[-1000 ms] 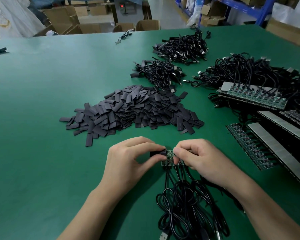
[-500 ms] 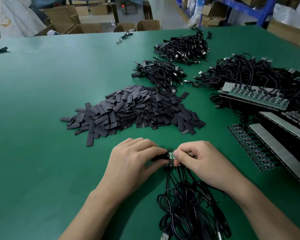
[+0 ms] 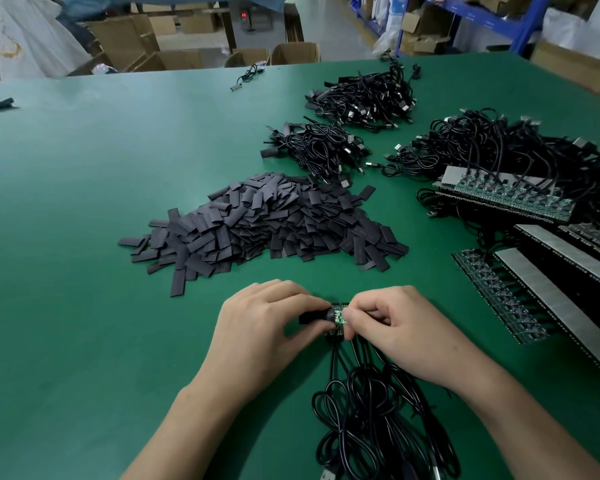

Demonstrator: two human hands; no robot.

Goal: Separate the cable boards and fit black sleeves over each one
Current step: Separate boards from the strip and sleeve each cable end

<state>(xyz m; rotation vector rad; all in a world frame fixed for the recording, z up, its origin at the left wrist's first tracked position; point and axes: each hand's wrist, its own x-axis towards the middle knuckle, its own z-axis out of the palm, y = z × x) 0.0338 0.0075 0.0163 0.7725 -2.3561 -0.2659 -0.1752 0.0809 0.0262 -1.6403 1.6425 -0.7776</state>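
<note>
Green board [image 3: 340,312] is held just on the near side of the sleeve pile [image 3: 267,220], pinched by the curled fingers of the right hand [image 3: 399,330]. A black sleeve [image 3: 310,317], touching the board's left end, is pinched by the left hand [image 3: 260,327].

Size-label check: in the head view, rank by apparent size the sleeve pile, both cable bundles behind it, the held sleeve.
1. sleeve pile
2. near cable bundle, far cable bundle: alike; distance leaves it unsure
3. held sleeve

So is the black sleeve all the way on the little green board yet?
Not fully. The left hand pinches the black sleeve against the green board, whose bare face shows beside the right hand.
</note>
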